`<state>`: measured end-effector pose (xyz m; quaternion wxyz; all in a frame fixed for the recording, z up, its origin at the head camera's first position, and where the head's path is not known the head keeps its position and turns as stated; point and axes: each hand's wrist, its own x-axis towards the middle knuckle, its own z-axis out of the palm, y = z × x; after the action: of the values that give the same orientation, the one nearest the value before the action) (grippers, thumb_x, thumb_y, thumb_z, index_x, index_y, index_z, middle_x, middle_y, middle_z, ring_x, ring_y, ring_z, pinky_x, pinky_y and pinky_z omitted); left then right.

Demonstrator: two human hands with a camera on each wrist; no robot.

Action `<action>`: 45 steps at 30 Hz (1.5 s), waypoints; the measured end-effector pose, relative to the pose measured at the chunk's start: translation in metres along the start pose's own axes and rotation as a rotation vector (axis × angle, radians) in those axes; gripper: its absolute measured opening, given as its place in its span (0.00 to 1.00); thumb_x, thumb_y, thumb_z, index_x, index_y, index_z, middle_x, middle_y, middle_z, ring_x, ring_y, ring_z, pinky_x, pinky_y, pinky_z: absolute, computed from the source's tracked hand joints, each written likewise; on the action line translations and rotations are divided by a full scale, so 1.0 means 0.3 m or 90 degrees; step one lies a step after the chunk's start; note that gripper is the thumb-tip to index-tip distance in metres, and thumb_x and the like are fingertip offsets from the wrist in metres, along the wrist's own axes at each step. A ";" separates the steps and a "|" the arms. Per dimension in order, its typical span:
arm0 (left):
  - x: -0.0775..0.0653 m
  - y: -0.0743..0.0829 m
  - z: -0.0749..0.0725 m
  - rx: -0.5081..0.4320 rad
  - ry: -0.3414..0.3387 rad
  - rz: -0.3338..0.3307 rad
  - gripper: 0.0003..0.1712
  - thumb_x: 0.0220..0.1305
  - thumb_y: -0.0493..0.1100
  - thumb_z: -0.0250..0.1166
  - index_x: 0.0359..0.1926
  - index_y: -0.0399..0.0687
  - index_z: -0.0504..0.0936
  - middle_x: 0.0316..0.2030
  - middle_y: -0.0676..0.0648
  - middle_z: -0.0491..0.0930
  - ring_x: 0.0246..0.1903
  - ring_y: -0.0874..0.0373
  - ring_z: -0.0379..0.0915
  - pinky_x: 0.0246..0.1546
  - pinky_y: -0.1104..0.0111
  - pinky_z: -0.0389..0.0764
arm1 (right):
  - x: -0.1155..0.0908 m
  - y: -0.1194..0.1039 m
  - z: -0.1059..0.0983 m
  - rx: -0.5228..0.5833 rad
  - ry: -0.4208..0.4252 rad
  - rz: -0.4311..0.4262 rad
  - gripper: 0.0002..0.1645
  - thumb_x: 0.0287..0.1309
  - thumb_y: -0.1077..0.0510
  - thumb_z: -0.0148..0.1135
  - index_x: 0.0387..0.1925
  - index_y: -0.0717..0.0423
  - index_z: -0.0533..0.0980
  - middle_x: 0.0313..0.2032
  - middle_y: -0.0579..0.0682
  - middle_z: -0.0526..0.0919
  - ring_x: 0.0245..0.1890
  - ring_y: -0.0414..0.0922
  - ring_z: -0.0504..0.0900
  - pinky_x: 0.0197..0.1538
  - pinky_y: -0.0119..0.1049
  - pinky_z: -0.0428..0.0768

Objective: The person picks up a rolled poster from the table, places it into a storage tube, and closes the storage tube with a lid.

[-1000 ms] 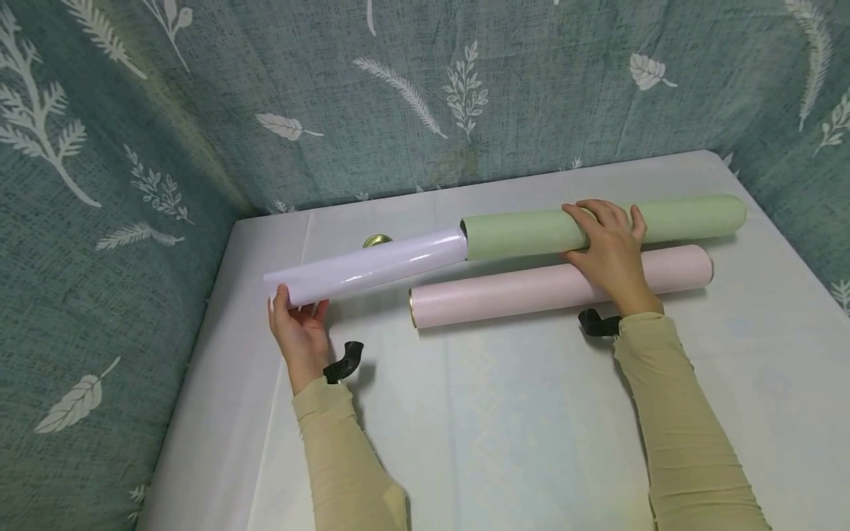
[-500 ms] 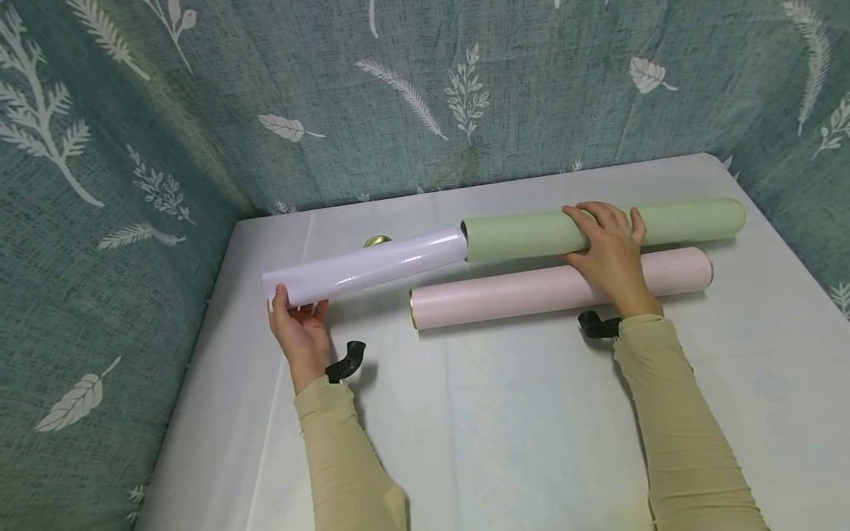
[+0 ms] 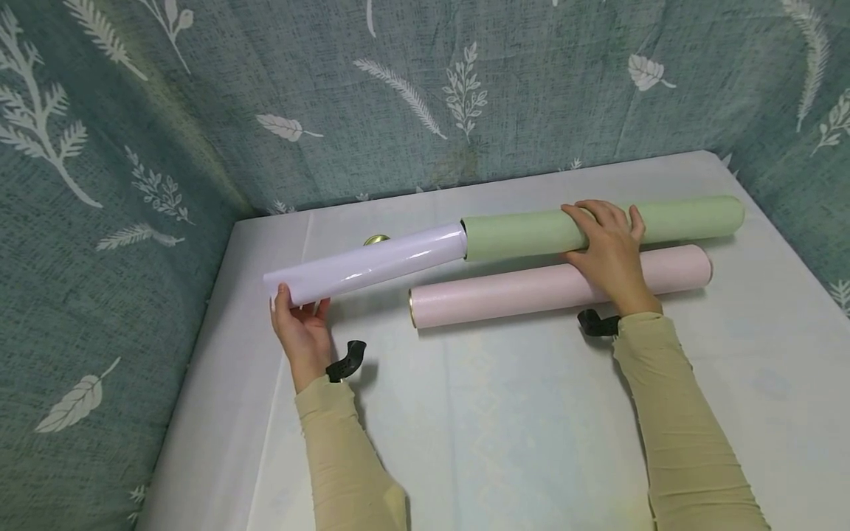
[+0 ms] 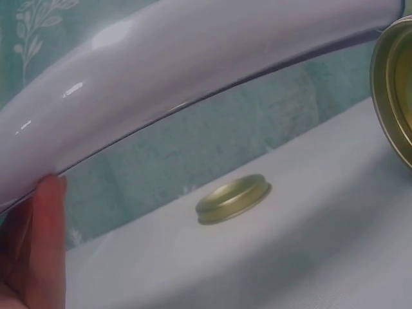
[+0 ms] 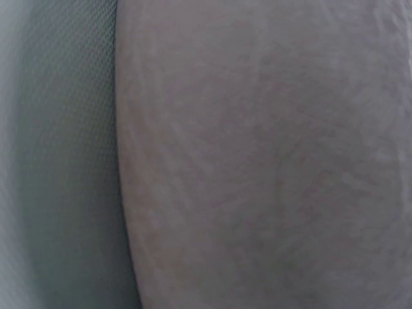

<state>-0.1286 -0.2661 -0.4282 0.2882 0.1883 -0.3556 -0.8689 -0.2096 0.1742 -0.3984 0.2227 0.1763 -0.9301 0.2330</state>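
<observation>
Nearest me, the left hand [image 3: 302, 335] has a pinching grip on the outer end of a lavender roll [image 3: 368, 265]; past the pink tube [image 3: 491, 295], the right hand's [image 3: 611, 258] grip curls over a green tube [image 3: 511, 234], its mouth meeting the roll. They meet at a slant, so I'd line them up before any sliding, lest the roll crease; behind it, a gold lid [image 4: 234, 198] lies on the desk [image 3: 531, 413].

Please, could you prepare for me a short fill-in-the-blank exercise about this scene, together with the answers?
1. The hand that holds the pale roll is the person's ____ one.
2. The right hand grips the far tube, whose colour is ____.
3. The near tube is coloured ____.

Missing words: left; green; pink.
</observation>
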 end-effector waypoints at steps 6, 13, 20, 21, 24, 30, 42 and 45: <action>0.008 -0.008 0.008 -0.078 -0.027 -0.040 0.31 0.50 0.47 0.68 0.54 0.48 0.66 0.50 0.42 0.68 0.46 0.49 0.69 0.44 0.57 0.73 | 0.003 -0.001 0.001 0.000 0.004 0.000 0.43 0.33 0.57 0.76 0.56 0.46 0.69 0.55 0.51 0.68 0.58 0.51 0.60 0.62 0.54 0.35; 0.010 -0.025 0.017 -0.122 -0.036 -0.087 0.34 0.46 0.38 0.71 0.54 0.49 0.64 0.51 0.42 0.66 0.49 0.48 0.68 0.48 0.54 0.71 | 0.005 -0.001 0.002 0.000 -0.001 0.005 0.43 0.33 0.57 0.76 0.56 0.46 0.69 0.55 0.50 0.68 0.59 0.51 0.59 0.62 0.54 0.34; 0.012 -0.023 0.013 -0.088 -0.036 -0.086 0.35 0.44 0.36 0.71 0.54 0.49 0.64 0.48 0.42 0.68 0.47 0.50 0.70 0.41 0.58 0.76 | 0.007 -0.002 0.000 0.002 -0.004 0.007 0.43 0.33 0.57 0.75 0.57 0.46 0.69 0.55 0.51 0.68 0.59 0.51 0.59 0.62 0.54 0.34; 0.012 -0.023 0.013 -0.085 -0.038 -0.084 0.35 0.45 0.36 0.71 0.54 0.49 0.64 0.48 0.42 0.68 0.46 0.50 0.70 0.40 0.59 0.77 | 0.007 -0.002 0.001 0.002 -0.004 0.007 0.43 0.33 0.57 0.75 0.57 0.46 0.69 0.55 0.51 0.68 0.59 0.51 0.59 0.62 0.54 0.34; 0.011 -0.023 0.014 -0.076 -0.042 -0.076 0.34 0.45 0.35 0.71 0.53 0.48 0.64 0.47 0.42 0.68 0.44 0.51 0.71 0.38 0.60 0.78 | 0.007 -0.002 0.001 0.000 -0.006 0.008 0.42 0.33 0.57 0.75 0.57 0.46 0.69 0.55 0.51 0.68 0.59 0.51 0.59 0.62 0.54 0.35; 0.003 -0.009 0.024 -0.069 -0.065 -0.040 0.33 0.45 0.34 0.70 0.51 0.48 0.64 0.45 0.42 0.69 0.39 0.51 0.73 0.31 0.63 0.79 | 0.005 -0.001 0.000 -0.001 -0.012 0.013 0.43 0.33 0.58 0.75 0.57 0.46 0.69 0.55 0.50 0.68 0.59 0.51 0.59 0.62 0.53 0.34; -0.014 0.019 0.048 -0.103 -0.132 0.021 0.30 0.49 0.33 0.67 0.53 0.44 0.63 0.45 0.41 0.69 0.41 0.50 0.71 0.36 0.62 0.77 | 0.004 0.001 0.000 0.000 -0.010 0.009 0.43 0.33 0.57 0.75 0.57 0.46 0.69 0.55 0.50 0.68 0.59 0.50 0.59 0.62 0.53 0.33; -0.016 0.019 0.052 -0.135 -0.151 0.009 0.30 0.50 0.35 0.67 0.53 0.43 0.64 0.45 0.41 0.70 0.42 0.50 0.71 0.40 0.62 0.76 | 0.004 0.001 0.001 -0.001 -0.007 0.008 0.43 0.33 0.57 0.75 0.57 0.46 0.69 0.55 0.50 0.68 0.59 0.50 0.59 0.62 0.53 0.33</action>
<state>-0.1312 -0.2586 -0.4130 0.2682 0.0505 -0.2949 -0.9157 -0.2109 0.1740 -0.3983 0.2160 0.1719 -0.9325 0.2327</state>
